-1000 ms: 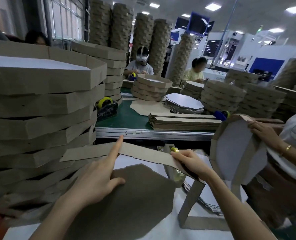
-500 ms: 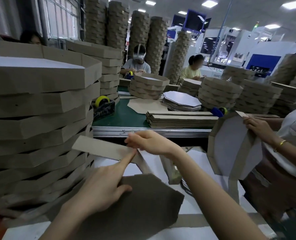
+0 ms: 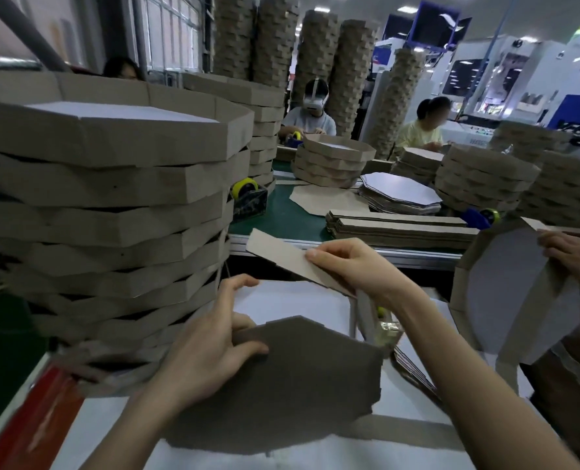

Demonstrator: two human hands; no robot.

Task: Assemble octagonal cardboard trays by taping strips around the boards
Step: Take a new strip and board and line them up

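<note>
1. the left hand (image 3: pixel 210 351) grips the flat brown eight-sided cardboard board (image 3: pixel 292 385) by its top left edge. the thumb curls over it and one finger sticks up. the board is low over the white desk (image 3: pixel 298 300), right in front of the person. i cannot tell if it rests there.
2. the right hand (image 3: pixel 353 269) pinches the long pale cardboard strip (image 3: pixel 281 256) between thumb and fingers. the strip is up in the air past the board's far edge, not touching it, and it bends down beside the wrist.
3. i think the next job is to bring the strip down so that it stands along one straight side of the board.
4. it is best to put a fold of the strip right on a corner of the board, or the wall will go crooked.
5. the left hand should keep the board from sliding.
6. the clear tape roll with the yellow middle (image 3: pixel 383 320) sits just past the board's right corner, partly hidden, so it is easy to reach.
7. the tall stack of finished brown trays (image 3: pixel 112 198) is close on the left, so mind that elbow.
</note>
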